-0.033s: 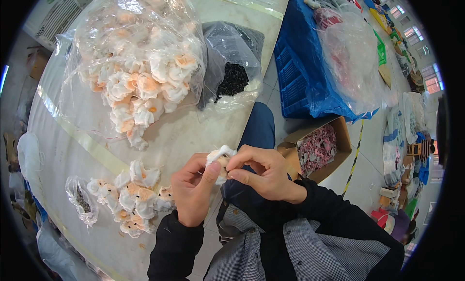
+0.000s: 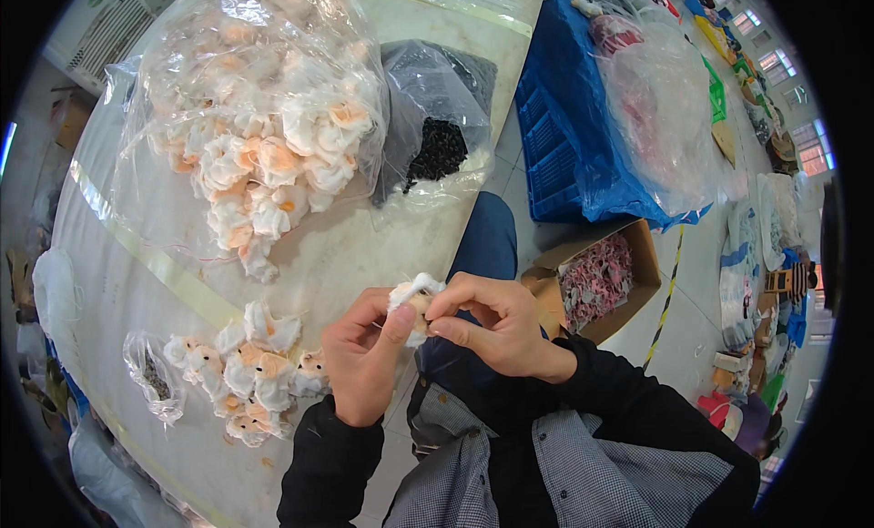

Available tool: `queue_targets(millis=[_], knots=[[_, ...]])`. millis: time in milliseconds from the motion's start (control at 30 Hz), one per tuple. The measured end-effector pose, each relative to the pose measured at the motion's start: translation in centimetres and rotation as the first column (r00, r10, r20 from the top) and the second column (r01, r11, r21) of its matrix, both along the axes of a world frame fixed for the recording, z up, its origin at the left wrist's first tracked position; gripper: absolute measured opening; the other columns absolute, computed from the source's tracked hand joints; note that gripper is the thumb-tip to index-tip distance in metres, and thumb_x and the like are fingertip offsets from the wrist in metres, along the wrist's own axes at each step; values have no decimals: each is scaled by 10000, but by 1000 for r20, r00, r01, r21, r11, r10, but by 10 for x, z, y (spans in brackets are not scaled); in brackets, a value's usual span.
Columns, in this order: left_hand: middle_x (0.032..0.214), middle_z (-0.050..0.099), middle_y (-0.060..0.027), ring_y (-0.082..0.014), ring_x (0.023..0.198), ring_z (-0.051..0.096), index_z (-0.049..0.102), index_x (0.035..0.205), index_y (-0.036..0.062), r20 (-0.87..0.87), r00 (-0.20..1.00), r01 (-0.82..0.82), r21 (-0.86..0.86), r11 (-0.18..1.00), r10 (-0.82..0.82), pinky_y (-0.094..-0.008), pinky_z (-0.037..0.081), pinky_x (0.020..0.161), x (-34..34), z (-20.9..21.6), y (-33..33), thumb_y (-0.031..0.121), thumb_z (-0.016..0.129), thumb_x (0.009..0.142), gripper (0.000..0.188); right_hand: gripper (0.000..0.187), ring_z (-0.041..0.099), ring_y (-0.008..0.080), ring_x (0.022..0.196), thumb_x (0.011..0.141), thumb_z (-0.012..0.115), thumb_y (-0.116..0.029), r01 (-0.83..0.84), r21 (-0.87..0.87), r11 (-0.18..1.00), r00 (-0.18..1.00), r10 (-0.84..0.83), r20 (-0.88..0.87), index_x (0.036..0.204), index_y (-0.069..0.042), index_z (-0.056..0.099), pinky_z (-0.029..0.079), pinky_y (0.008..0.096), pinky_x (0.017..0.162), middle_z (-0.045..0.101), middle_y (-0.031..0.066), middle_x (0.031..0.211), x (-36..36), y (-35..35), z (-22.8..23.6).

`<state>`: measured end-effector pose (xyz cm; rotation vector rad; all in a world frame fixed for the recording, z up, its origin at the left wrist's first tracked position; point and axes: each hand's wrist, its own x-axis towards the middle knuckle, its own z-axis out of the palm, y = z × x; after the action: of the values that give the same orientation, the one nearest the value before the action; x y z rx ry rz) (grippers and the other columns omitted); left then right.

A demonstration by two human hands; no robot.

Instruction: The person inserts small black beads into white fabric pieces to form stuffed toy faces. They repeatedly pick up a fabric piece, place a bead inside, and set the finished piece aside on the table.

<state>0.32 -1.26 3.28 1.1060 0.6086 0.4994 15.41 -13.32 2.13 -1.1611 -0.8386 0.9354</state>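
Plush piece [image 2: 418, 301], white and peach, held up between both hands just off the tabletop [image 2: 382, 250] edge, above the person's lap. Left hand [image 2: 366, 348]: thumb up along its face, fingers curled behind, gripping it. Right hand [image 2: 482, 320]: comes in from the right, palm inward, thumb and index nearly closed on its right side; can't tell if a small part sits between the tips. Both wrists bent inward, black sleeves.

Left of left hand: loose pile of similar pieces [image 2: 258, 369], several with small black dots. Beside it, small clear bag [image 2: 139, 348], open, dark bits inside. Right of right hand, on floor: open cardboard box [image 2: 645, 262], pink shreds inside. Farther: big clear bag [image 2: 146, 118], packed with plush pieces, some spilling out; next to it clear bag [image 2: 460, 68], small black parts inside. Beyond the tabletop edge: blue crate [image 2: 549, 175], blue plastic over it, clear bags on top.
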Motion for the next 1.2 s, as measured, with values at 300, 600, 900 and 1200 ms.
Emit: queue_targets(millis=[300,600,900,1200], knots=[[1143,702,-58,-117,994,644,719,1141,-61,6,1000,9,9,1000,-9,-266,503,897,1,-2,-1,76,674,1049,171,133,661,113,877,979,750,-34,23,-17,1000,998,-22,59,1100,13,723,528,264,786,708,62,996,2,1,-4],[1020,699,-32,-92,936,624,697,1168,-54,-12,999,49,68,996,-48,-260,501,867,1,-4,-3,69,705,1025,189,235,650,289,858,826,844,-83,118,231,966,610,-254,751,1040,-74,746,533,361,765,707,105,1055,16,9,3],[956,737,-114,-166,797,683,742,1069,-29,-101,990,134,449,883,-99,-277,535,732,-5,-9,-1,7,725,909,165,396,698,290,1046,821,865,-108,-75,2,997,851,63,522,1177,-44,704,547,369,891,722,120,1152,35,3,17],[1007,757,-97,-223,765,704,799,1089,34,-22,997,-1,948,317,67,-320,581,671,7,-2,-5,-76,767,705,401,289,645,342,931,781,810,-1,7,41,999,728,-33,685,1025,-37,660,536,395,792,651,109,983,35,1,18]])
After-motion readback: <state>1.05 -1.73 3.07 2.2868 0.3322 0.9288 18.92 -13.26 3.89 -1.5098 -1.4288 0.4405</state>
